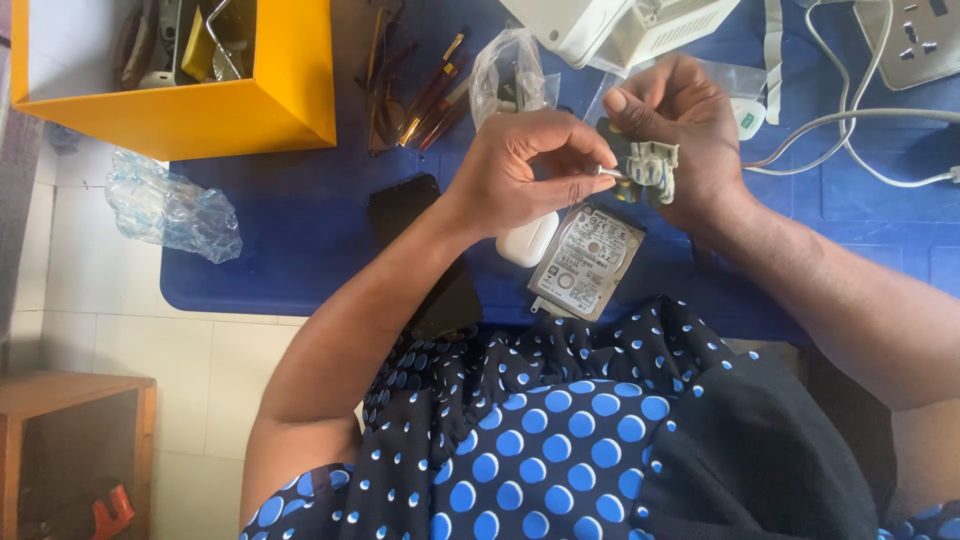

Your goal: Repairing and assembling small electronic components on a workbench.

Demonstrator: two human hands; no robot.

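Small part: we see a pale grey plastic piece with a dark board behind it (652, 170), held up above the blue table (300, 240), between our two hands and over the hard drive.
Right hand: our right hand (680, 130) is wrapped around the small part from behind, thumb on top and fingers closed on it.
Left hand: our left hand (525, 175) pinches a thin metal tool (607, 173) between thumb and fingertips; the tip of the tool touches the left edge of the small part.
Hard drive: a bare hard drive (587, 262) lies flat on the table just below the hands, label side up, near the table's front edge.
White case: a small rounded white case (527, 240) sits just beside the hard drive, partly under our left hand.
Phone: a dark phone (410, 205) lies under our left forearm.
Yellow box: a yellow box (200, 110) stands at the far left corner of the table, with odds and ends inside.
Brushes: a few thin brushes (435, 95) lie beside the box.
Plastic bags: one crumpled clear bag (170, 210) hangs off the table's left edge; another (505, 70) lies behind our left hand.
White cable: a white cable (850, 130) runs across the right side of the table to a wall-type socket (915, 40).
Lap: we wear dark cloth with blue dots (540, 440).
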